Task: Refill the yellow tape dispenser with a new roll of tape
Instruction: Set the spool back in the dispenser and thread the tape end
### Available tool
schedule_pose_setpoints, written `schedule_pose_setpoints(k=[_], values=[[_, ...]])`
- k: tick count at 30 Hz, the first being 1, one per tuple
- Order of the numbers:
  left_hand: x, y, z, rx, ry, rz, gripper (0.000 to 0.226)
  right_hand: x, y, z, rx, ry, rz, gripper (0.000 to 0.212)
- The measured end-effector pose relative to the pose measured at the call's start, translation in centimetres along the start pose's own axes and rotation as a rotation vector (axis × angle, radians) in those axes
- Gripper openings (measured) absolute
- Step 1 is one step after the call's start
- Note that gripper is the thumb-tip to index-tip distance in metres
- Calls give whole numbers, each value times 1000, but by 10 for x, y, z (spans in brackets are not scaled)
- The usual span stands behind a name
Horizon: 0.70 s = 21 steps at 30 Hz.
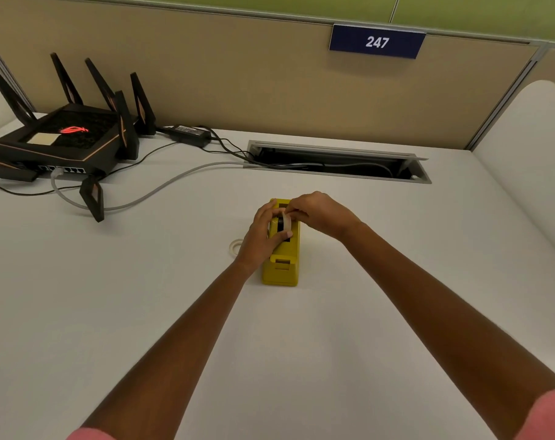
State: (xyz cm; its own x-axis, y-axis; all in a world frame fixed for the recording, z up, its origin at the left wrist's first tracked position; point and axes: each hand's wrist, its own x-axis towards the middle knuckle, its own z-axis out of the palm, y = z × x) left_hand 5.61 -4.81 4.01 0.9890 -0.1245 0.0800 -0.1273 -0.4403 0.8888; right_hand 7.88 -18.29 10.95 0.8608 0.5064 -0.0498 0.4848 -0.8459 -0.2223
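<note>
Dispenser (284,265), yellow, frame centre: your left hand (261,236) and right hand (320,214) pinch the tape roll (285,222) above it. Empty ring (235,246) just left; router (60,134) upper left.

office cubicle, partition (238,74), number sign (377,42), router (60,138)

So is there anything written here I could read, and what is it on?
"247": white digits on the blue sign clipped to the partition.
Router: a glowing red logo, no readable words.
Power adapter: its label is too small to read.
Yellow dispenser: no writing visible.
</note>
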Motion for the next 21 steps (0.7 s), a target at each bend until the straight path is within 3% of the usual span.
schedule_pose_setpoints(k=[21], values=[[0,-2,1,-16,6,24,55,2,4,-2,18,18,-29,25]])
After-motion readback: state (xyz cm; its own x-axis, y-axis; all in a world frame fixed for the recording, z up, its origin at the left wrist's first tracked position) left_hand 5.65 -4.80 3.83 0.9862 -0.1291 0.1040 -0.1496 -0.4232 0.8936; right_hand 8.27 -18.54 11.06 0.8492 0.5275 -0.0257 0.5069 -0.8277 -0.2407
